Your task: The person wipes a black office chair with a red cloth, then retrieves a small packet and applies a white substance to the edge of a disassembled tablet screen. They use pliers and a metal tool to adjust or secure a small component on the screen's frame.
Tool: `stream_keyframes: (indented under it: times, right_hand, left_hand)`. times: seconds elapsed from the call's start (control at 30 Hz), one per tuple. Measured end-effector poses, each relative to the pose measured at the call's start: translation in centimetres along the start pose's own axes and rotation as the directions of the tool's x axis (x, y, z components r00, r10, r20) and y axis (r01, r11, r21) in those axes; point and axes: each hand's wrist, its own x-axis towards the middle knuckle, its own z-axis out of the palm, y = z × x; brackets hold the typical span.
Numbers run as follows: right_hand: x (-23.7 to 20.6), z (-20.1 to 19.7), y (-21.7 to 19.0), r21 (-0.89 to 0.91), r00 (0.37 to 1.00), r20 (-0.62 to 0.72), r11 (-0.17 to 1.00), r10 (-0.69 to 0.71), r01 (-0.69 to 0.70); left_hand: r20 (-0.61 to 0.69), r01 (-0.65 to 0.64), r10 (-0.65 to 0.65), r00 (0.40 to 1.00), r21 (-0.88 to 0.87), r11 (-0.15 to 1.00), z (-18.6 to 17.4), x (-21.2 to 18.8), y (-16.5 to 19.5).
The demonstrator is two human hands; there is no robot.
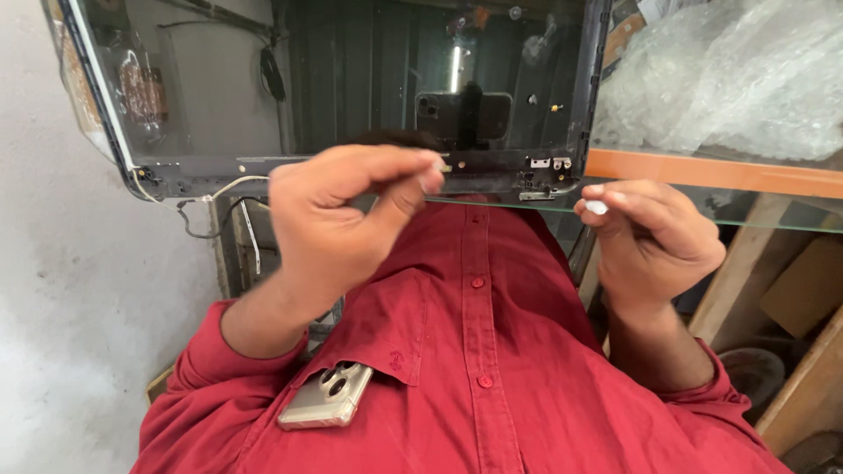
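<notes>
Two hands (338, 219) (650, 233) at panel (351, 96) edge — bubble wrap (729, 79) beside.

Layout. The laptop screen panel (351, 88) stands upright behind both hands, its lower edge level with the fingertips. Left hand (338, 219) lies at the middle of that edge; right hand (650, 237) lies beside the panel's lower right corner, near the hinge bracket (549, 165). Loose cables (219, 206) hang from the lower left corner. Bubble wrap (729, 75) lies on the shelf (711, 171) right of the panel. A phone (327, 397) sits in the shirt pocket (373, 338), below the left hand.
</notes>
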Motion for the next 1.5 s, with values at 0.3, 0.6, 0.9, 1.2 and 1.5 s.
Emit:
stream_keyframes:
  times: [0.3,0.6,0.9,1.2,1.5]
  right_hand:
    - [1.3,-0.9,-1.1,-0.158,0.996,0.056,0.986,0.069,-0.060]
    - [1.7,-1.2,-1.1,-0.331,0.983,0.185,0.943,0.019,0.044]
    - [3.2,-0.5,-2.1,-0.290,0.972,0.209,0.956,0.107,-0.043]
    - [5.4,-0.4,-3.3,-0.436,0.909,0.418,0.878,0.006,0.194]
    - [7.0,0.2,-3.8,-0.474,0.842,0.533,0.796,-0.081,0.376]
  left_hand:
    - [-0.046,-0.244,0.273,0.961,0.323,0.914,-0.7,1.0,-2.0]
    - [0.001,-0.276,0.367,0.930,0.659,0.699,-1.7,0.9,-2.8]
    - [0.125,-0.544,0.596,0.794,0.584,0.602,-0.4,-0.4,-3.5]
    - [0.271,-0.669,0.627,0.731,0.466,0.579,4.3,-0.7,-5.2]
    - [0.240,-0.647,0.630,0.739,0.515,0.563,5.4,-0.5,-5.8]
